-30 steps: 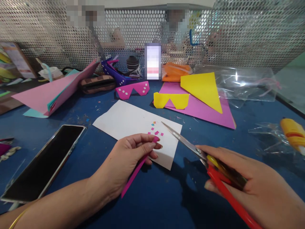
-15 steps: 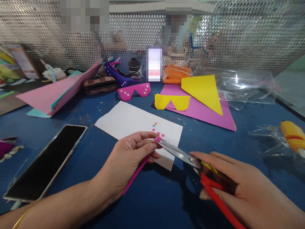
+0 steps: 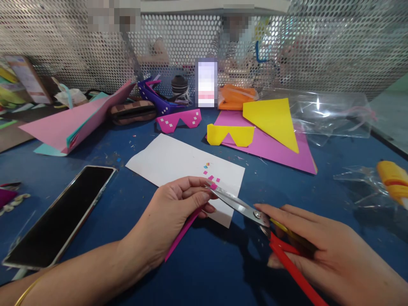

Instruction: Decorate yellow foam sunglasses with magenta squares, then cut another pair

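My left hand [image 3: 172, 216] pinches a thin pink paper strip [image 3: 182, 232] that slants down towards me, its tip held over a white sheet [image 3: 172, 161]. My right hand [image 3: 331, 255] grips scissors [image 3: 248, 208] with red and yellow handles. The blades are nearly closed, and their tips meet the end of the strip at my left fingertips. Several tiny pink paper squares [image 3: 213, 179] lie on the white sheet just beyond the blades.
A phone [image 3: 60, 216] lies at the left. Pink paper glasses [image 3: 178, 121], yellow paper glasses [image 3: 230, 135], a yellow triangle [image 3: 274, 121] on magenta paper [image 3: 270, 148], a folded pink sheet [image 3: 66, 123], clear plastic bags [image 3: 325, 112] and a yellow tube [image 3: 393, 180] sit around. A perforated metal screen [image 3: 318, 46] stands behind.
My right hand has brought the scissors left, from apart from the strip to its tip, and the blades have closed on it. My left hand has stayed in place.
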